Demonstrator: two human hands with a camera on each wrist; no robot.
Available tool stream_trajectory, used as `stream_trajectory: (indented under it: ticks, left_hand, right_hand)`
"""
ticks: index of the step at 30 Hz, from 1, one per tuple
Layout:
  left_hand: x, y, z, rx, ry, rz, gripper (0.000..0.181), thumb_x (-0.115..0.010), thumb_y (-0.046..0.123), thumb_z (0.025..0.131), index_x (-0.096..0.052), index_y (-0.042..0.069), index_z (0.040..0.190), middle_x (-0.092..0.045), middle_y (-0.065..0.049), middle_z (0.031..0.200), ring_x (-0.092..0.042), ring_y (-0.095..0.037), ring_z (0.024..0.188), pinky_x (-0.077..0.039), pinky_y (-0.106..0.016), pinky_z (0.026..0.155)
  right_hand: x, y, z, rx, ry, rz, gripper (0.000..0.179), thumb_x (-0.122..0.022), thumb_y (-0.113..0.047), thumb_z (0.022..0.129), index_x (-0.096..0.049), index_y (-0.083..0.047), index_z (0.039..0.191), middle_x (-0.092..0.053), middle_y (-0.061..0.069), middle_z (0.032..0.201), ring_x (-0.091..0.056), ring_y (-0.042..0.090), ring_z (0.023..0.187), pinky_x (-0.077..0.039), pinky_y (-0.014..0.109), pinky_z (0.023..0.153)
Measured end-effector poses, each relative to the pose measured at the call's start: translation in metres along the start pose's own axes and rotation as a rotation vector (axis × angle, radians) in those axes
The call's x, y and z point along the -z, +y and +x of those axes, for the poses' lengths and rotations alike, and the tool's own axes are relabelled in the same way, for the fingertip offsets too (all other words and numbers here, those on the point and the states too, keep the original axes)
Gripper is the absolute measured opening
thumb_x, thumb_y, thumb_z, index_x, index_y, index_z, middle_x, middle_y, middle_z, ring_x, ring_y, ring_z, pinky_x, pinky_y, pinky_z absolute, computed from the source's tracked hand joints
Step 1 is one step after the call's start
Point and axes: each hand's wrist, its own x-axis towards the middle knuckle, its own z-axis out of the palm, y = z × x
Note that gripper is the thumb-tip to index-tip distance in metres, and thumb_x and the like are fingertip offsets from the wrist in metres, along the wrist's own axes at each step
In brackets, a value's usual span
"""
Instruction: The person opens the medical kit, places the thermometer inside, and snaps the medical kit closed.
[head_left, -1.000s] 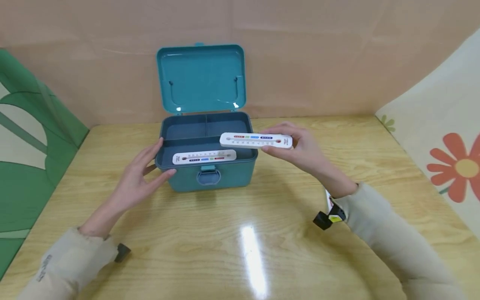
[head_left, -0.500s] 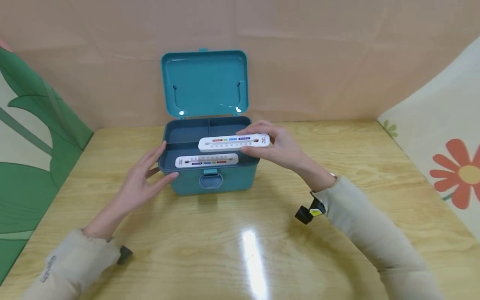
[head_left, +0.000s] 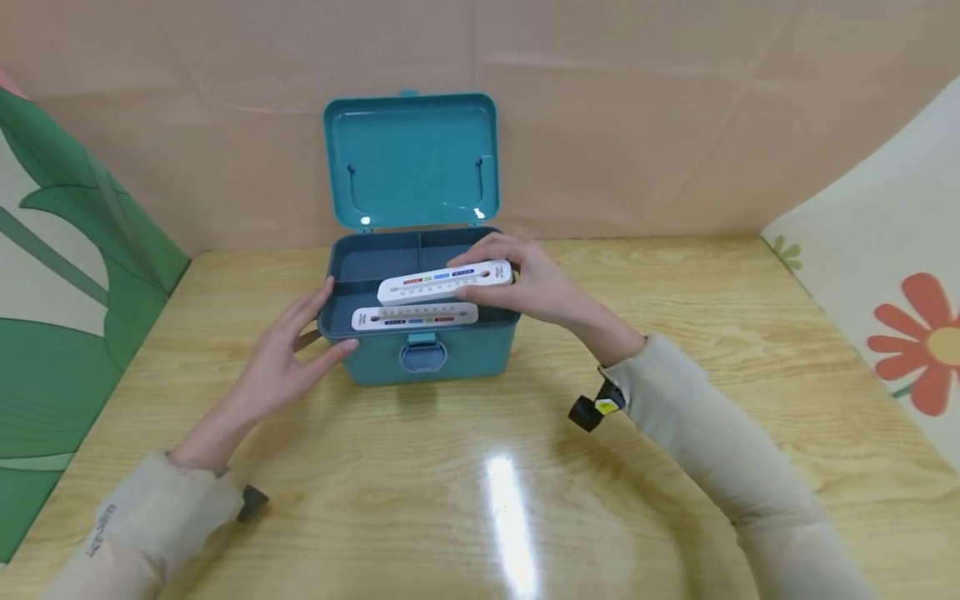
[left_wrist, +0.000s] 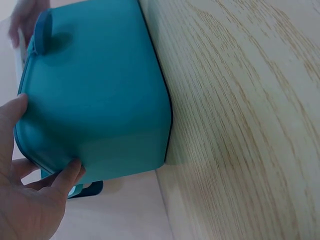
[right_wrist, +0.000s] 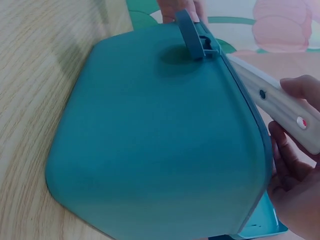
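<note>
A teal lidded box stands on the table with its lid raised. My left hand spans the box's front left corner, thumb on the front near the rim, fingers straight against the left side. My right hand pinches the right end of a white thermometer with coloured bands, tilted slightly over the box's front compartment. Just in front of it, a second white thermometer lies lengthwise in that compartment behind the front rim. In the right wrist view, the held thermometer shows edge-on above the rim.
A divider splits the box's back part into two compartments. The front carries a ring-shaped latch. A wooden table lies underneath, with a pinkish backdrop behind and a flower-printed panel at the right.
My right hand has moved the held thermometer leftward, from the box's right edge to over the front compartment, tilting it. My left hand has stayed at the corner.
</note>
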Motion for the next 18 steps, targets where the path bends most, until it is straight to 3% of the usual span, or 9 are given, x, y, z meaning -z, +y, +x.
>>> stream_trajectory:
  ticks: [18]
  left_hand:
    - [-0.0008,0.0023,-0.0017,-0.015,0.022,-0.010,0.079,-0.070,0.021,0.089,-0.024,0.021,0.153,-0.028,-0.017,0.155,-0.035,-0.040,0.137,-0.047,-0.056,0.098]
  right_hand:
    - [-0.0092,-0.0014,0.0075,0.014,-0.086,0.001,0.033,-0.075,-0.015,0.083,-0.071,-0.009,0.115,-0.060,0.006,0.112,-0.054,0.018,0.096,-0.049,0.025,0.068]
